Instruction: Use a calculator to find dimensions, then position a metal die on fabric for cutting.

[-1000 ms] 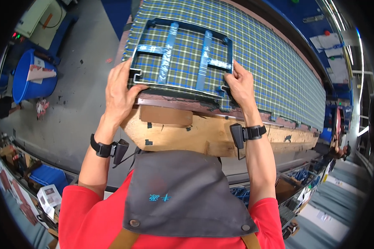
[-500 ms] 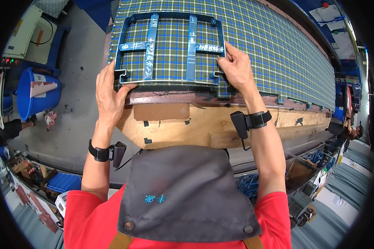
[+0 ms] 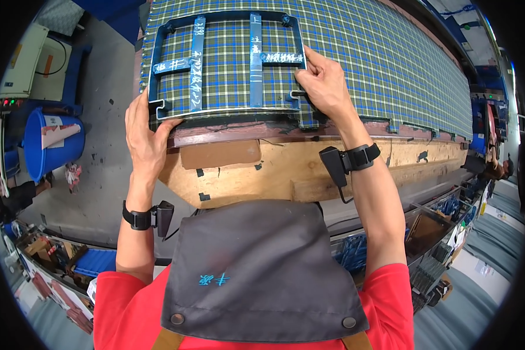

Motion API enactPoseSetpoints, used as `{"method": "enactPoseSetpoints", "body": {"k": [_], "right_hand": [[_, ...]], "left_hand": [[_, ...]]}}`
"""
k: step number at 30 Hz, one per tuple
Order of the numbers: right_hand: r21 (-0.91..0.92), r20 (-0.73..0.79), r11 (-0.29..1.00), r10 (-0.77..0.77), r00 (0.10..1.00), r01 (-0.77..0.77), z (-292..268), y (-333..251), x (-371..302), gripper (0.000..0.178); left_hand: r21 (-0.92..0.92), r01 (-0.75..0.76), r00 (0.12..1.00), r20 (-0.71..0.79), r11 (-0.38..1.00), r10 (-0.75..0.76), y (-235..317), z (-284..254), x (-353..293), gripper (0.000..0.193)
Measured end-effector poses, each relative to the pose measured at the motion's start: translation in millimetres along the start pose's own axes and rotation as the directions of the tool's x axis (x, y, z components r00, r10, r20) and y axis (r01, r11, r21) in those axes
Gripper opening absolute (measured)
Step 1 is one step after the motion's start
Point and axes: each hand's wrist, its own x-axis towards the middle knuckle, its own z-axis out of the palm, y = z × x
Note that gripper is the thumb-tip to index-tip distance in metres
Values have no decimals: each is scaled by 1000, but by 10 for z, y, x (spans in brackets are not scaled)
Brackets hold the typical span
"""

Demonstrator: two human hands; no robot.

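A dark blue metal frame template (image 3: 224, 58) with several crossbars lies flat on blue-green plaid fabric (image 3: 385, 64) spread over a long wooden table (image 3: 286, 169). My left hand (image 3: 146, 137) grips the frame's near-left corner at the table edge, thumb on top. My right hand (image 3: 324, 81) presses on the frame's near-right side, fingers closed around its edge and a crossbar. Both wrists wear black bands with small black devices.
A blue bin (image 3: 52, 143) stands on the grey floor to the left, beside a beige cabinet (image 3: 23, 64). Crates and shelves of parts (image 3: 431, 233) sit low to the right. My grey apron (image 3: 256, 268) covers the lower middle.
The frame and both hands have shifted farther away across the fabric and slightly left. My grip on its two near corners has stayed the same.
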Motion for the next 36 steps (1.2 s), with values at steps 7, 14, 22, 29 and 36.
{"method": "enactPoseSetpoints", "body": {"k": [7, 14, 22, 29, 36], "right_hand": [[-66, -18, 998, -13, 1000, 12, -12, 55, 22, 56], [-155, 6, 988, 20, 1000, -19, -34, 10, 35, 67], [-96, -21, 994, -50, 999, 48, -20, 77, 27, 70], [-119, 15, 993, 6, 1000, -4, -43, -41, -16, 71], [-144, -14, 989, -39, 999, 37, -43, 32, 7, 64]], "left_hand": [[47, -39, 999, -10, 998, 39, -28, 32, 9, 67], [61, -64, 998, -3, 996, 64, -51, 27, 12, 67], [41, -88, 996, 4, 995, 88, -44, 21, -10, 67], [38, -89, 996, 0, 995, 89, -34, -12, -9, 66], [-63, 36, 999, -7, 997, -37, 22, 42, -39, 80]]}}
